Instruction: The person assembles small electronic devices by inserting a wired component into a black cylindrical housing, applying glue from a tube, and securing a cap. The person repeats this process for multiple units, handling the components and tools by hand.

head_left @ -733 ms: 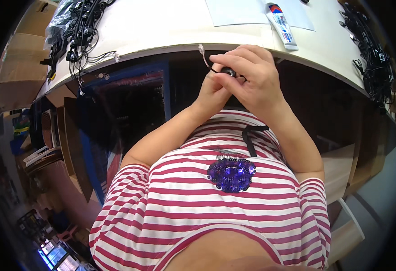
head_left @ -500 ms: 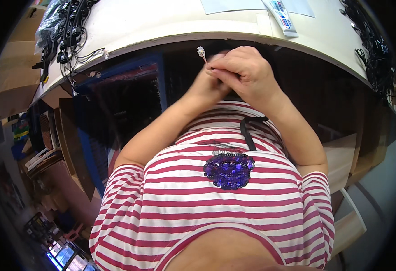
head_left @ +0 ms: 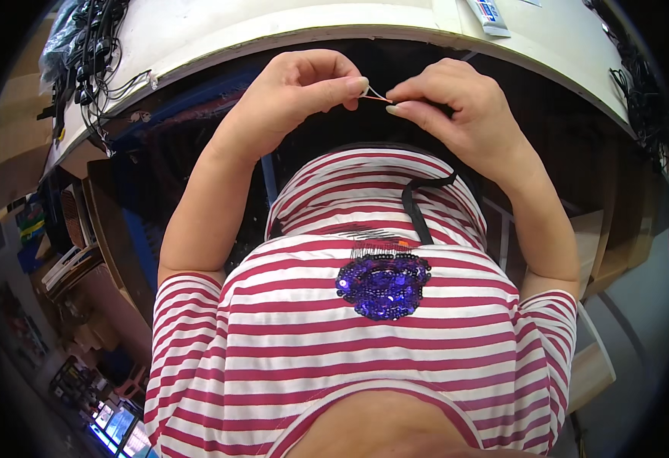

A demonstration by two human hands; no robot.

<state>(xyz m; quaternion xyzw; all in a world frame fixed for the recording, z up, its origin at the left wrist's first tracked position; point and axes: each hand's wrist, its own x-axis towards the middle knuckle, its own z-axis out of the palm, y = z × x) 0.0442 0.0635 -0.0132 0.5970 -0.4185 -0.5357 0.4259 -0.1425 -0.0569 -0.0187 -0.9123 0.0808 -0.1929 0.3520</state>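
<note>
Between my two hands runs a short pair of thin wires (head_left: 378,97), one reddish and one white. Thumb and forefinger of my left hand (head_left: 304,90) pinch one end; whatever sits at that end is hidden by the fingers. My right hand (head_left: 464,107) pinches the wires' other end between thumb and forefinger. Both hands are raised in front of my striped shirt, just short of the white table's front edge (head_left: 334,32), a small gap apart.
Black cables (head_left: 90,61) lie bundled at the table's left, some dangling over its edge, beside clear plastic wrapping (head_left: 58,46). A white and blue tube (head_left: 489,17) rests on the tabletop. More black cables (head_left: 643,99) hang at the right. Cardboard boxes (head_left: 14,145) stand at far left.
My hands were together and overlapping, with a small white-tipped wire end sticking up. They have since drawn apart, the left moving left, the wires now stretching between them.
</note>
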